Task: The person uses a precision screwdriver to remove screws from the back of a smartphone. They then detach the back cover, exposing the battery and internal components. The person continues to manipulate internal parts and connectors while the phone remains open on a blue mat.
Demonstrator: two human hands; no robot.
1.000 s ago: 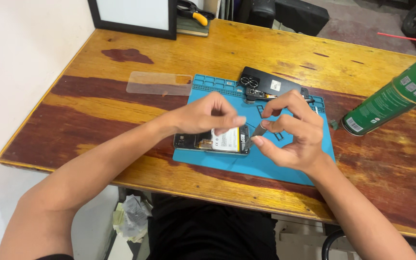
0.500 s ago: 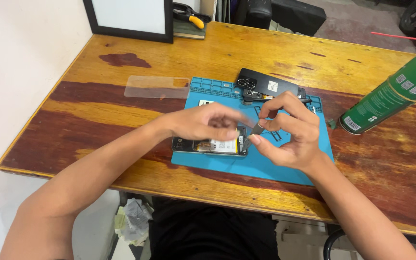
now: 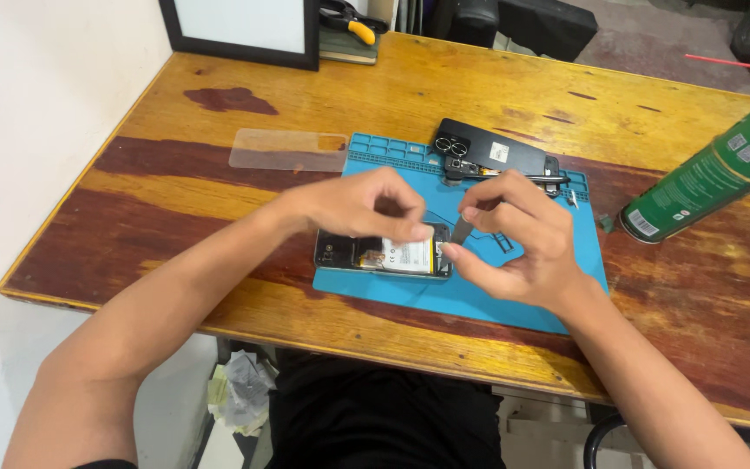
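An opened phone (image 3: 366, 254) with its white battery showing lies on a blue work mat (image 3: 514, 300). My left hand (image 3: 353, 204) rests on top of the phone, fingertips pressed near the battery's right end. Just to the right, my right hand (image 3: 514, 239) pinches a small thin grey tool (image 3: 462, 228) whose tip points at the phone's right edge. The two hands nearly touch. What lies under my left fingers is hidden.
A black phone back cover (image 3: 492, 152) and tweezers (image 3: 523, 178) lie at the mat's far edge. A clear plastic sheet (image 3: 288, 149) sits left of the mat. A green spray can (image 3: 713, 174) lies at right. A framed board (image 3: 240, 30) and pliers (image 3: 353, 22) stand at the back.
Both hands have stayed over the phone with only small finger shifts. My right hand's fingers have closed tighter around the thin tool near the phone's right end.
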